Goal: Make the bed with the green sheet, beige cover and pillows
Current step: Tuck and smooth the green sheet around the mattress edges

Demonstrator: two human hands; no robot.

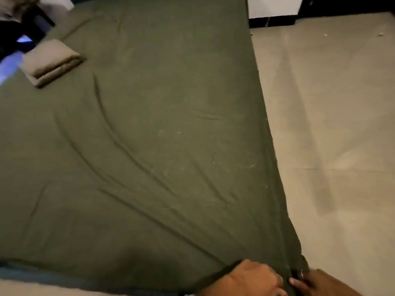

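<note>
Both my left hand (pixel 245 278) and right hand (pixel 316 283) pinch the green sheet (pixel 149 146) corner; sheet spread, the folded beige cover (pixel 51 61) far off still waits, pillows unseen.

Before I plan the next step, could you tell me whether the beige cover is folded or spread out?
Folded. The beige cover lies as a compact stack with layered edges on the green sheet, near the bed's far left side.

Wrinkled green sheet (pixel 149 135) over mattress
</note>
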